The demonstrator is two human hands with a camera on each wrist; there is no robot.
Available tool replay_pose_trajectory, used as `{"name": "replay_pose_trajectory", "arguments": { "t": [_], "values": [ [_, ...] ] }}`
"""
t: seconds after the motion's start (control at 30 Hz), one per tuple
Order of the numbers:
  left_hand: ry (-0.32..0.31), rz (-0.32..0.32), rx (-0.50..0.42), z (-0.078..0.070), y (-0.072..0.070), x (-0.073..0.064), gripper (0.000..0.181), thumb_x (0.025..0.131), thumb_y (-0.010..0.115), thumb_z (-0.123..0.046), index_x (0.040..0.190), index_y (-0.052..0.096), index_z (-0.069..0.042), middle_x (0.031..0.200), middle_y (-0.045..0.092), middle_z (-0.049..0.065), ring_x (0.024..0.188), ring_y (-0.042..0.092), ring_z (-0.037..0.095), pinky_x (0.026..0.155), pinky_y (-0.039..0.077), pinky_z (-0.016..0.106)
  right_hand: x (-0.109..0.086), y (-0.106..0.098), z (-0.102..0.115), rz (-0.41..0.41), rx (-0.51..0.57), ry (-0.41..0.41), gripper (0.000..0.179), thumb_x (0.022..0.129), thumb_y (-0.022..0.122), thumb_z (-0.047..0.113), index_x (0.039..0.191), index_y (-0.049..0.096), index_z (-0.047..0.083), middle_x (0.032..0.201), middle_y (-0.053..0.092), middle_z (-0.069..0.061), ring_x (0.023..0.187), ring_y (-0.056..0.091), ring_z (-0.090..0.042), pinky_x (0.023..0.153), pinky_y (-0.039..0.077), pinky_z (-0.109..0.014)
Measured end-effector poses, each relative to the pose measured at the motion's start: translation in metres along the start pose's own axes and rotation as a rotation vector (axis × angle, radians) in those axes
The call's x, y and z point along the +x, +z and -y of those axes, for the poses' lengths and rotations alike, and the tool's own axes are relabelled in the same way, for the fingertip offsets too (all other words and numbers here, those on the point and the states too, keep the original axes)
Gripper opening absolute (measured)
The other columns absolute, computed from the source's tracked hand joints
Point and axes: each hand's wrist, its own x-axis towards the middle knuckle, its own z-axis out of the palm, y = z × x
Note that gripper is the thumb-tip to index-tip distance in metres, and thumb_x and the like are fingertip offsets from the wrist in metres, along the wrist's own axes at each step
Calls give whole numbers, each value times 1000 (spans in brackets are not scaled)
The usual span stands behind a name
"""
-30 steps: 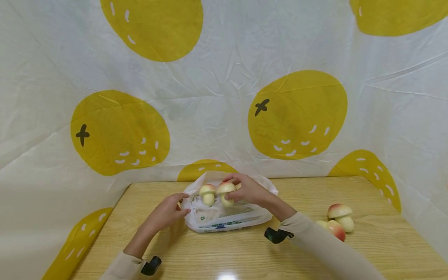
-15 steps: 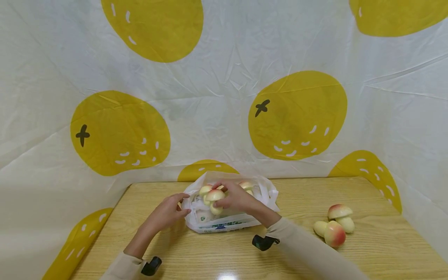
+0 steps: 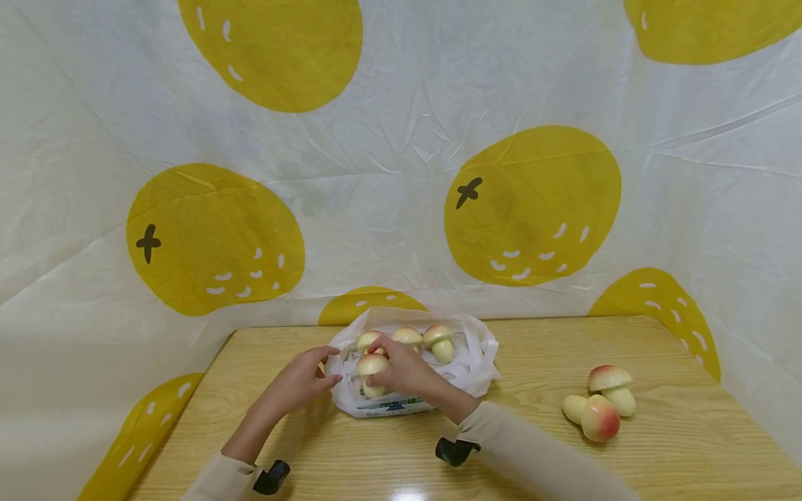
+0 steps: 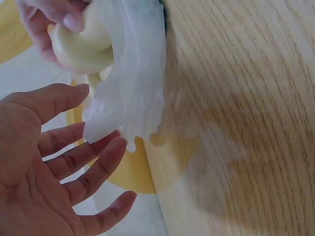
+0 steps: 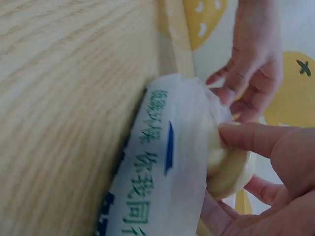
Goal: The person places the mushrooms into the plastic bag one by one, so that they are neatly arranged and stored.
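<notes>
A white plastic bag point(image 3: 479, 358) lies with its mouth spread on the table. My right hand point(image 3: 404, 369) grips a mushroom-shaped toy point(image 3: 372, 365) with a red-tinged cap and pale stem, over the front left of the bag's mouth. Behind it in the bag are a left toy mushroom point(image 3: 367, 339), partly hidden, a middle toy mushroom point(image 3: 408, 336) and a right toy mushroom point(image 3: 440, 342). At the bag's left edge is my left hand point(image 3: 302, 379), thumb and fingers spread apart. In the left wrist view, that hand's fingertips point(image 4: 115, 142) meet the bag's edge.
Two more toy mushrooms are on the wooden table point(image 3: 526, 445) to the right: one lying mushroom point(image 3: 600, 419) in front, one upright mushroom point(image 3: 610, 379) behind. A white curtain point(image 3: 376, 229) with yellow fruit prints hangs behind the table.
My right hand has moved left and toward the front over the bag, carrying the toy mushroom. The middle and right mushrooms have come into view behind it. My left hand stays put.
</notes>
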Motion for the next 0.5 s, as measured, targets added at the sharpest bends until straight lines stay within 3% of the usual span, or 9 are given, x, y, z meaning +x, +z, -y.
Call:
{"name": "replay_pose_trajectory", "arguments": {
  "t": [0.23, 0.5],
  "values": [
    [-1, -5, -2, 0, -1, -1, 48, 89, 79, -15, 132, 64, -2, 115, 69, 12, 76, 61, 10, 63, 52, 27, -4, 14, 2, -66, -159, -45, 47, 78, 85, 13, 119, 63, 6, 108, 65, -8, 91, 58, -20, 76, 49, -33],
    [4, -2, -6, 0, -2, -3, 48, 89, 79, -16, 133, 63, -2, 114, 69, 13, 76, 62, 11, 63, 53, 27, -10, 19, 6, -93, -271, -12, 53, 82, 85, 27, 123, 60, 5, 112, 61, -14, 88, 59, -23, 71, 50, -36]
  ]
}}
